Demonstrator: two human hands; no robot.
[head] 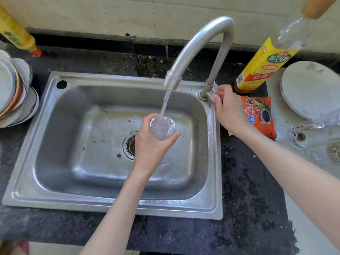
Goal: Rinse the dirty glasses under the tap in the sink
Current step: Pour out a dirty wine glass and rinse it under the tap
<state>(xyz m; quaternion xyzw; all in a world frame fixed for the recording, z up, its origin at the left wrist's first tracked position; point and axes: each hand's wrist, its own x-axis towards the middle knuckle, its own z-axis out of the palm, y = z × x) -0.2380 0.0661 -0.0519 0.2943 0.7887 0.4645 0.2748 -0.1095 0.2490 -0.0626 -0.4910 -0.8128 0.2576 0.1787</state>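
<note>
Steel tap (200, 45) fills glass (162, 127) in left hand (150, 144); right hand (230, 109) on handle.

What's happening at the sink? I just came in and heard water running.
A person is rinsing a glass. The left hand holds it upright under the tap, and water is streaming into it over the sink. The right hand is on the tap's handle at its base.

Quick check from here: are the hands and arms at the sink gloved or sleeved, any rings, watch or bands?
Nothing is worn. The left hand and right hand are bare, without gloves, rings or bands. Both forearms are uncovered as far as the picture shows; no sleeve edge, watch or bracelet is in view.
</note>
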